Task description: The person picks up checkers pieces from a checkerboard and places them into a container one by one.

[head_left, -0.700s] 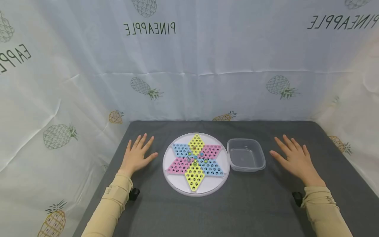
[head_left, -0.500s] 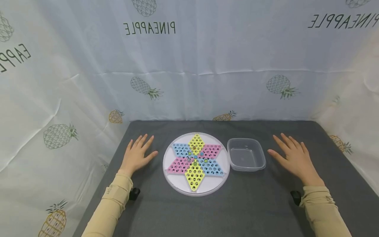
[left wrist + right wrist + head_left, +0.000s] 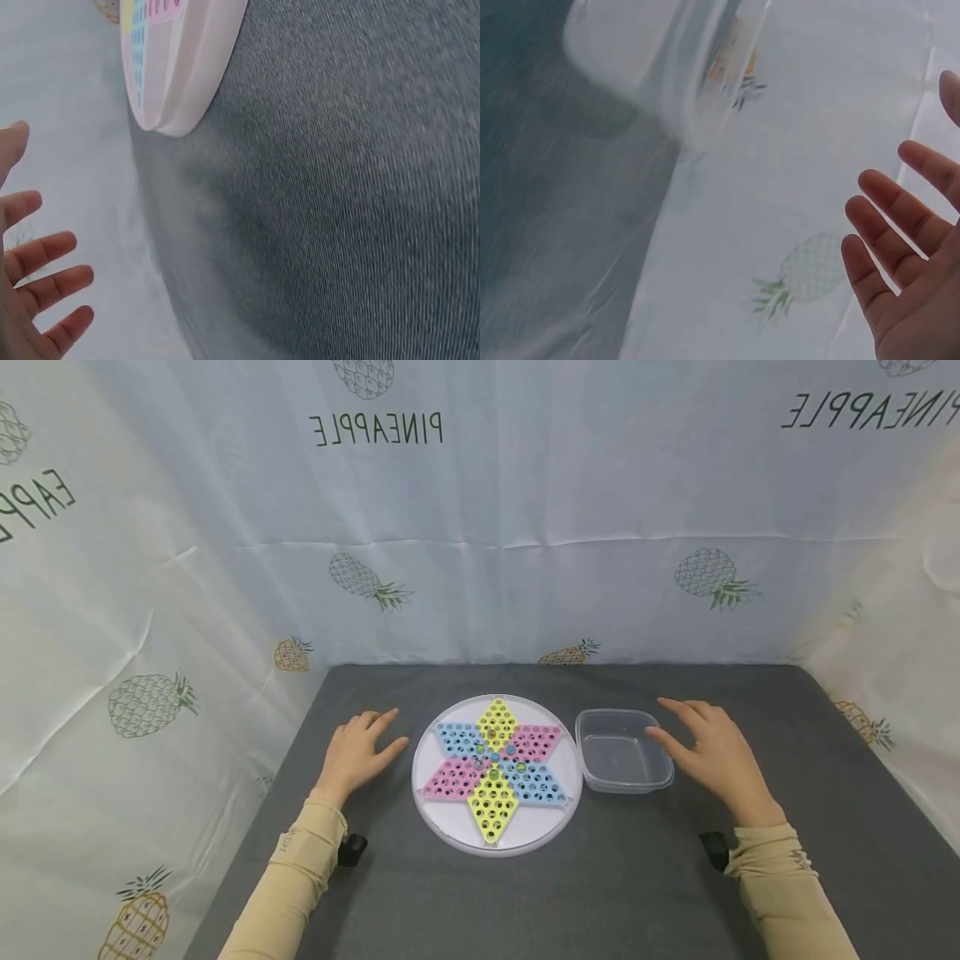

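Our right hand point(image 3: 716, 760), seen from the head, is at 3 o'clock of the clear container point(image 3: 621, 752), thumb parted from the fingers; the thumb tip overlaps the rim (whether they touch, we cannot tell from here). We see the round star board point(image 3: 528, 831) just beside that container, at its 9 o'clock, with marbles point(image 3: 495, 757) near its middle. Our left hand point(image 3: 351, 758) is at 9 o'clock of the board, thumb held away from the fingers. Beneath board and container spreads a dark tabletop point(image 3: 450, 910), and a pineapple-print curtain point(image 3: 480, 502) hangs at 12.

Through the left wrist camera, we find our left hand at 8 o'clock, fingers spread, with the board's edge well apart from it at 11.

From the right wrist, our right hand is at 4 o'clock, fingers fanned out, while the blurred container shows at 11 against the curtain.
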`<state>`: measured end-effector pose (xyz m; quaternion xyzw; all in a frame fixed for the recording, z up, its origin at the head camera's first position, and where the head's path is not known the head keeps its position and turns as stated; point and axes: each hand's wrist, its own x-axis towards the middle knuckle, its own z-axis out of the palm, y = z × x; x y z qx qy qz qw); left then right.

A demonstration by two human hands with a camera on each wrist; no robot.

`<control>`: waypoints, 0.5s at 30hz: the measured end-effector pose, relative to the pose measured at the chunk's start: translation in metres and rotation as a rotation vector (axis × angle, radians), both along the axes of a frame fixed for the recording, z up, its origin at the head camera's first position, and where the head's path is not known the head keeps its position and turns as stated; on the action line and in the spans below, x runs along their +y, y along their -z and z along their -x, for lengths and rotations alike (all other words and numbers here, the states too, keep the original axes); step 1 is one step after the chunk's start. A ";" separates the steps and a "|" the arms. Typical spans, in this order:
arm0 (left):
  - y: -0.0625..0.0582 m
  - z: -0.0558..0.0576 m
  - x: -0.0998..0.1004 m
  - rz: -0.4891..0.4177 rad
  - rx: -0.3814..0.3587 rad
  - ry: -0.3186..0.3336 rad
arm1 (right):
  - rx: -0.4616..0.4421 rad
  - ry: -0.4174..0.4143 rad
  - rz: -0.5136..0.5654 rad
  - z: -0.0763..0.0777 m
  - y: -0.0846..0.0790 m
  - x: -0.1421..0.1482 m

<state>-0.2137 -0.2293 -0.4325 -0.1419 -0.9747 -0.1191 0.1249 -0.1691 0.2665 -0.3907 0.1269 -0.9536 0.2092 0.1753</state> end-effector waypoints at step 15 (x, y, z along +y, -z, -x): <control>0.014 0.005 0.016 -0.147 -0.131 0.012 | 0.063 -0.098 0.087 0.007 0.003 -0.045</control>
